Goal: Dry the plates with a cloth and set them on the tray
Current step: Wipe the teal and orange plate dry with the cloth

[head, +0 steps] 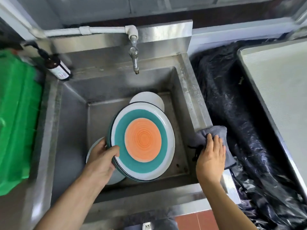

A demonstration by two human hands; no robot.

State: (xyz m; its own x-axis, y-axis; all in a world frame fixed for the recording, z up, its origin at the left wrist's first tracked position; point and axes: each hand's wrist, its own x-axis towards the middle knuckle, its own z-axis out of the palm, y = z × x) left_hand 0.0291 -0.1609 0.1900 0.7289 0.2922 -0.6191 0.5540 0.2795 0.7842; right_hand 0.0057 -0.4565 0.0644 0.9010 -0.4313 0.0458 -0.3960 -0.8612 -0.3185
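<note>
My left hand (103, 156) grips the left rim of a round plate (142, 141) with an orange centre, a teal ring and a white border, held tilted above the steel sink (69, 123). Two plain white plates lie in the basin, one at the back (149, 98) and one partly hidden under my left hand (93, 150). My right hand (211, 156) rests flat on a folded grey cloth (214, 130) that lies on the sink's right rim. A large pale tray (279, 90) sits at the far right.
A tap (134, 58) hangs over the back of the basin. A dark pump bottle (54, 65) stands on the back left rim. A green crate (16, 117) fills the left side. A black plastic bag (232, 100) lies between sink and tray.
</note>
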